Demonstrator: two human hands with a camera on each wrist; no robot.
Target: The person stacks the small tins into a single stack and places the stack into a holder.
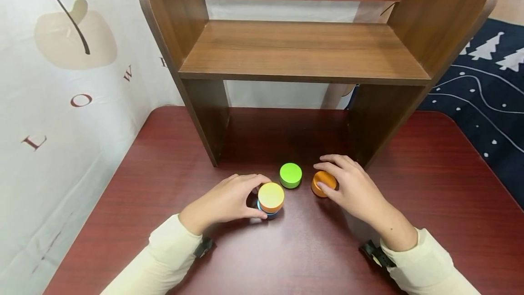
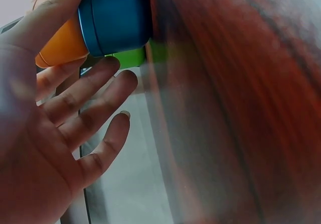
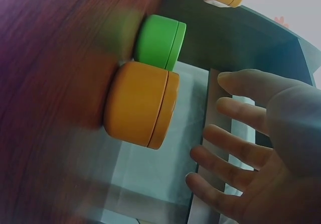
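Lying nearest, along the lower left and lower right of the head view, cream sleeves (image 1: 165,249) are framing the worktop (image 1: 307,258). Just left of centre, the left hand (image 1: 229,199) is pinching a yellow-topped container (image 1: 271,195) between thumb and index finger, the other fingers spreading free in the left wrist view. That container is sitting on a blue container (image 2: 123,15), and the thumb is lying close to the seam where the two are meeting. Right of centre, the right hand (image 1: 356,190) is hovering with relaxed, parted fingers around an orange container (image 3: 135,103); the right wrist view is showing a gap, so it is gripping nothing. A green container (image 1: 290,175) is standing slightly farther up the frame, between the two hands.

All four are looking rigid, light and smooth, probably a little slippery, and hardly fragile. Their round side walls are offering the best hold, thumb and fingers opposing each other; on the stacked pair, a low grip would be steadying both, since a sideways nudge could be sliding the upper one off.

Beyond, a wooden shelf (image 1: 304,49) is spanning the upper middle, with printed cloth (image 1: 49,58) hanging at upper left.
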